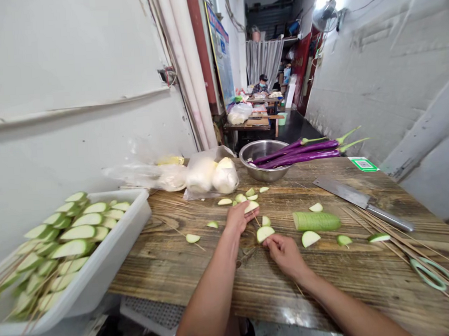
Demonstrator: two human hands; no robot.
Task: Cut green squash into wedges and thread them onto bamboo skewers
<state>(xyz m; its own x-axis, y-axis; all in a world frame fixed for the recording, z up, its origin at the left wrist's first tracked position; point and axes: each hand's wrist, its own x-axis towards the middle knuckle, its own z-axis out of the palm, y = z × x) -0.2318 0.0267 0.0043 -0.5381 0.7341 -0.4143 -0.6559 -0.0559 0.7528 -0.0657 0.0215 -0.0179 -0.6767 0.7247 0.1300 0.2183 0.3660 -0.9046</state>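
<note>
My left hand (pixel 239 218) holds a half-round zucchini slice (pixel 251 206) on its fingers, near the middle of the wooden table. To its right, my right hand (pixel 285 255) is closed on a thin bamboo skewer (pixel 257 219), which carries another zucchini slice (pixel 264 234) beside the fingertips. The skewer's upper end points toward the left hand; its other end shows below the right wrist. A partly sliced zucchini (pixel 316 221) lies right of the hands, with loose slices (pixel 310 238) around it. More cut pieces (pixel 240 198) are clustered beyond the left hand.
A white tub (pixel 131 218) of skewered slices stands left. Bagged white vegetables (pixel 225 175) and a steel bowl (pixel 267 173) with purple eggplants (pixel 302 156) sit at the back. Right are a cleaver (pixel 346 194), loose skewers (pixel 405 246) and scissors (pixel 427 272). A person (pixel 260 86) sits far back.
</note>
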